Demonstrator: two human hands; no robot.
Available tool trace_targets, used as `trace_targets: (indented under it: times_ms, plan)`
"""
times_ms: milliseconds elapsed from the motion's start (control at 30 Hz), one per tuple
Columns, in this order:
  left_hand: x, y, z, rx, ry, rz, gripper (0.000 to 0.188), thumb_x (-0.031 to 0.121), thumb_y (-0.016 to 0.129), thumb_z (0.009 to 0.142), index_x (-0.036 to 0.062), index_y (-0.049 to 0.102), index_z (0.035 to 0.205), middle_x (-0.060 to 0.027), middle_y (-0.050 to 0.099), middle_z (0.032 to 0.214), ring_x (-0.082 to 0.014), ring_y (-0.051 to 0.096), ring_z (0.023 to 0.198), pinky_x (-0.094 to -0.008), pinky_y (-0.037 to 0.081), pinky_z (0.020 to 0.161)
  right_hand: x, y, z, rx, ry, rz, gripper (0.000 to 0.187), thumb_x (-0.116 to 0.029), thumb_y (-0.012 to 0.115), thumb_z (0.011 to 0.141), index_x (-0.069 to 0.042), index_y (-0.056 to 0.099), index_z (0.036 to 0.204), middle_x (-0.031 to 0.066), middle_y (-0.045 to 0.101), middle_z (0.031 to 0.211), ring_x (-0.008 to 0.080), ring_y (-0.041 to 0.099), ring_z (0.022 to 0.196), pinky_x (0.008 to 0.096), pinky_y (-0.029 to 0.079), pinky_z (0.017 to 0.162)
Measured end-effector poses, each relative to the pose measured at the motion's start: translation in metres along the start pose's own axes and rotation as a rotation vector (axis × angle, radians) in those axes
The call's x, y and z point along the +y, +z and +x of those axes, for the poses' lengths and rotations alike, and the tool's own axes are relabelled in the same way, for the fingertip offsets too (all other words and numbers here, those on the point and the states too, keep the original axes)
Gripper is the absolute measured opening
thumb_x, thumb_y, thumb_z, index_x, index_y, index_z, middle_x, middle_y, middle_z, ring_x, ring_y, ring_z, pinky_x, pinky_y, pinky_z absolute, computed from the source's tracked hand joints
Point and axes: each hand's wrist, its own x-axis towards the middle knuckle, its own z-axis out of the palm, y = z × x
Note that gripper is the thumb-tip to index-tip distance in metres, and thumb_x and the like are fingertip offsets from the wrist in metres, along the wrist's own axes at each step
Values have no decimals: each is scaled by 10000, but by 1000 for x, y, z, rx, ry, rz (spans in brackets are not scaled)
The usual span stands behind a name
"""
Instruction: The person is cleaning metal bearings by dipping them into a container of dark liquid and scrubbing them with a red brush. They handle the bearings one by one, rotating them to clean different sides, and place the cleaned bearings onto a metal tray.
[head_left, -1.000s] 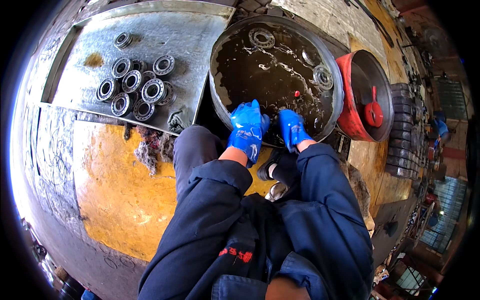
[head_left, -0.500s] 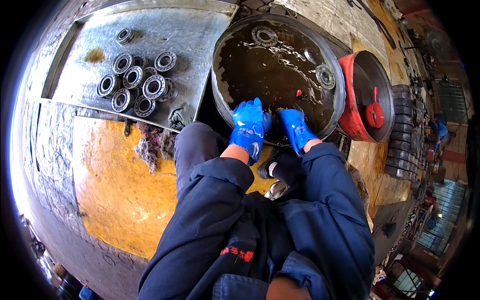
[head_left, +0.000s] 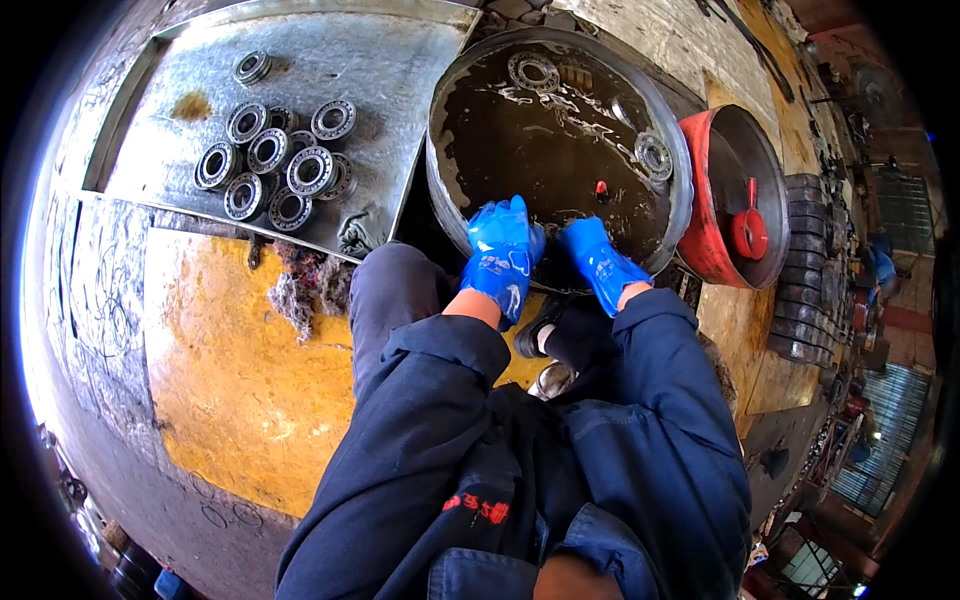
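Note:
Both my hands wear blue rubber gloves and hang over the near side of a round metal tub (head_left: 436,180) of dark brown liquid. My left hand (head_left: 502,248) is closed, its fingers curled inward by the near rim. Beside it, my right hand (head_left: 602,262) bends down toward the liquid with its fingers together. Whatever lies between the hands is hidden by the gloves and the murky liquid. A small red-tipped object (head_left: 601,188) shows just beyond my right hand. Bearings sit partly in the liquid: one ring (head_left: 533,73) at the far side, another (head_left: 653,157) at the right wall.
At the left, a metal tray (head_left: 390,90) carries several bearings (head_left: 268,151) and a crumpled grey cloth or glove (head_left: 358,232). Right of the tub stands a red basin (head_left: 700,200) holding a red scoop-like tool (head_left: 748,232). Dirty rags (head_left: 295,300) lie by my left knee.
My right hand has shifted slightly to the right, with its wrist turned a little. The left hand stays almost in place. The floating red-tipped object has tilted more upright.

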Motion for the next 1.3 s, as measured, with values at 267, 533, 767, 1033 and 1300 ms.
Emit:
trace_targets:
  times_ms: [267,533,767,1033,1300]
  plan:
    - [-8,-2,0,-13,-48,-10,540,417,652,848,62,632,1255,-154,700,1178,-333,651,1130,-449,529,963,18,-10,-32,-37,-36,351,340,-294,639,928,-90,719,1188,225,690,1186,406,645,1133,439,536,928]
    - [-5,3,-2,53,-10,-8,539,410,654,846,63,628,1258,-151,703,1160,-328,653,1122,-447,534,953,-22,-15,-2,-216,-259,-305,298,-270,601,943,-120,744,1157,130,719,1195,330,678,1126,452,538,949]
    - [-10,8,1,53,-40,16,567,417,660,842,61,621,1282,-154,703,1156,-331,652,1122,-455,536,948,15,-5,-37,-47,-38,310,316,-263,643,912,-54,731,1132,230,703,1098,434,675,1031,459,549,866]
    - [-7,5,-2,55,-23,-10,597,426,662,841,64,611,1312,-148,692,1206,-323,646,1141,-448,518,988,-35,-55,-20,-362,-95,-238,335,-350,588,944,-171,749,1177,109,708,1241,327,677,1138,443,548,932]
    - [-12,-4,-2,-21,-55,18,613,432,646,861,67,592,1350,-140,684,1230,-318,641,1161,-442,524,981,6,-15,-28,-141,51,363,347,-283,643,909,-71,721,1172,217,710,1164,390,634,1167,462,517,948]
